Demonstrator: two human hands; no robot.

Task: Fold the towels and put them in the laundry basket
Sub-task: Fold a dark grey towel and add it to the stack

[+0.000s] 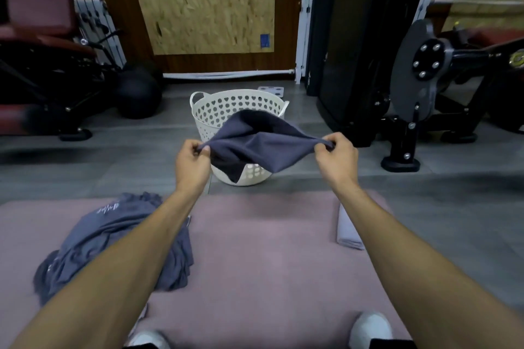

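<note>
A dark grey towel [255, 147] hangs stretched in the air between my two hands, in front of a white perforated laundry basket [215, 110] on the floor. My left hand [192, 163] pinches the towel's left corner. My right hand [336, 154] pinches its right corner. The towel sags in the middle and covers the basket's front rim. A heap of unfolded grey towels [93, 238] lies on the pink mat [255, 249] under my left forearm. A light folded towel [347, 231] lies on the mat's right side, partly behind my right forearm.
A black exercise machine [397, 65] stands right of the basket. A red and black bench machine [42, 51] and a black ball [137, 93] are at the left. Plywood [204, 0] leans on the back wall. My white shoes [371, 329] show at the bottom.
</note>
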